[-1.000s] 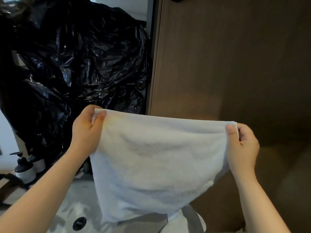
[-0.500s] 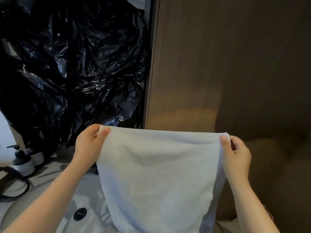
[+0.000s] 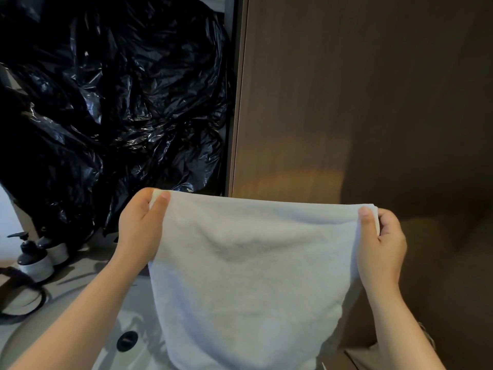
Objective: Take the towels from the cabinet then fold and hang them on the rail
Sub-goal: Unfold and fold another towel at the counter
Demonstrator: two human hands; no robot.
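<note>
Fingers: thumb and fingers (image 3: 159, 206) of the left hand (image 3: 138, 231) pinch one top corner of the towel (image 3: 253, 276); the right hand (image 3: 381, 249) pinches the other.
Count: one towel, two hands, two pump bottles (image 3: 37, 265).
Texture: soft white terry towel; crinkled glossy black plastic (image 3: 120, 116) beyond the left fingers; brown wood-grain panel (image 3: 346, 102) beyond the right.
Towel: stretched between both pinches, hanging below them.

a white towel (image 3: 250, 276) hangs in the air – spread wide, top edge level. its two upper corners are pinched.

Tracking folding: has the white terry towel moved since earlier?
Yes, downward: the white terry towel hangs lower against the black plastic sheet than a second ago.
</note>
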